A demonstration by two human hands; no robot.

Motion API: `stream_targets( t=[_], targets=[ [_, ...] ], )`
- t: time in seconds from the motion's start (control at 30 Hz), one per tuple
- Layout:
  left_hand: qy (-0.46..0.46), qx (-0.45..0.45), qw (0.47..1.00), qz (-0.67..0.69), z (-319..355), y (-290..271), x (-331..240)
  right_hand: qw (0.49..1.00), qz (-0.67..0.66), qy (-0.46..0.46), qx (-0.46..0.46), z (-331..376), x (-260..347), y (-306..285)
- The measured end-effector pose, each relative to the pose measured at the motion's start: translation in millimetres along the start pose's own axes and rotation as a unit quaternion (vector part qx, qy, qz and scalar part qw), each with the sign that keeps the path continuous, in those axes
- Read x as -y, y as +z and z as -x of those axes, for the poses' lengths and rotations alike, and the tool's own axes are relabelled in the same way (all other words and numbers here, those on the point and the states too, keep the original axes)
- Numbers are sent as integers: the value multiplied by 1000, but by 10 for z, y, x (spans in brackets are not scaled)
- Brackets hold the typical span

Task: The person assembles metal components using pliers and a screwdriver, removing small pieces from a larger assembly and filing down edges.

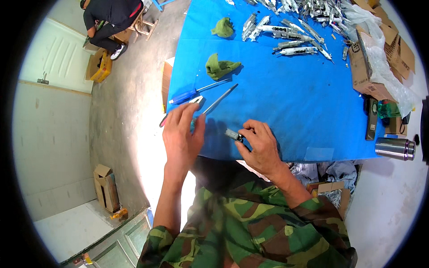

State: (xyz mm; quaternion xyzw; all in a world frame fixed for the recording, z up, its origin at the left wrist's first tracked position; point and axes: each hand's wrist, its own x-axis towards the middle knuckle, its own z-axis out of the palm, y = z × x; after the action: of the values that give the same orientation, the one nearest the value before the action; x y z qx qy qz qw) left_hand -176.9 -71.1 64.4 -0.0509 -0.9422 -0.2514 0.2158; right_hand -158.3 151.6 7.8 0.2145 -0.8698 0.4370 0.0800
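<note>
My left hand (182,131) is over the near left part of the blue-covered table, fingers bent and apart from the thumb. Under it lie pliers (195,100), with jaws and a bit of red handle showing, and a thin metal-shafted tool (219,99) with a teal bit by my thumb. I see no firm grip on either, though the palm hides part of them. My right hand (261,145) pinches a small grey and black device part (233,135) near the table's front edge. Beyond my left hand lies a blue-handled screwdriver (184,96).
Two crumpled green cloths (220,68) lie farther back. Many slim white and grey device parts (295,38) are piled at the far right. An open cardboard box (364,67), a black device (372,118) and a steel flask (395,148) line the right side. Another person (111,20) sits far left.
</note>
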Motion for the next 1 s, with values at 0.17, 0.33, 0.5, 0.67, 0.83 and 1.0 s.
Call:
stream_targets(
  t=[0.17,0.33,0.5,0.67,0.83,1.0],
  targets=[
    [24,10,1000,-7,-433,235,118,1000,-2,-8,-5,6,-42,30],
    [-16,61,998,3,-611,384,167,1000,-15,3,-24,24,-48,27],
    [1,54,998,-28,-900,565,128,999,-20,-4,-40,6,-65,27],
    [96,41,993,-56,-1038,927,242,999,-21,-6,-39,13,-60,22],
    [84,44,995,-12,-1161,910,429,998,-31,-17,-46,39,-59,65],
    [57,71,989,115,-692,308,-305,996,-32,-11,-78,54,-210,94]
  ],
)
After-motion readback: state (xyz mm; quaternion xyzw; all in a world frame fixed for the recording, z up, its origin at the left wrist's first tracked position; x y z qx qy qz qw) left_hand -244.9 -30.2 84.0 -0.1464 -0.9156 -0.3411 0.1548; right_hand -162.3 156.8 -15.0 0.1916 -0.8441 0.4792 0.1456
